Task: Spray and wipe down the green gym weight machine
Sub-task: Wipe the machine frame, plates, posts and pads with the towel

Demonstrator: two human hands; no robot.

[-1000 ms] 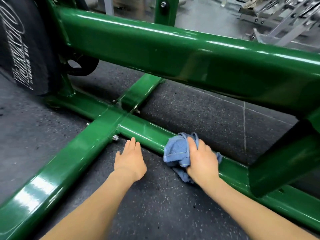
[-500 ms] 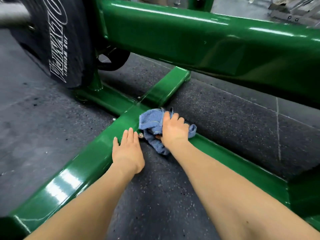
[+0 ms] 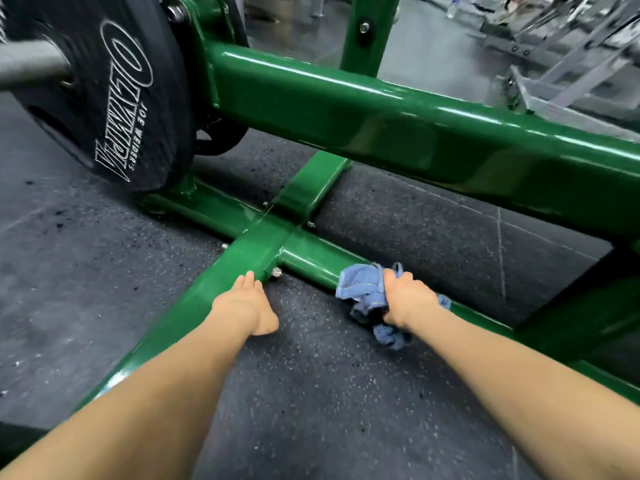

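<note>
Wiping the low green bar

The right hand (image 3: 408, 299) squeezes a soft blue cloth (image 3: 362, 289) on the machine (image 3: 311, 261) at 3 o'clock (bunch it tight); the left hand (image 3: 246, 306) rests flat.

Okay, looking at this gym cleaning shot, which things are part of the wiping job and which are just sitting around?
Part of the job:
- blue cloth, gripped by the right hand
- low green frame bar under the cloth
- left hand, resting on the green crossbar

Just there:
- black weight plate
- grey equipment behind
- plastic bottle, far back
</note>
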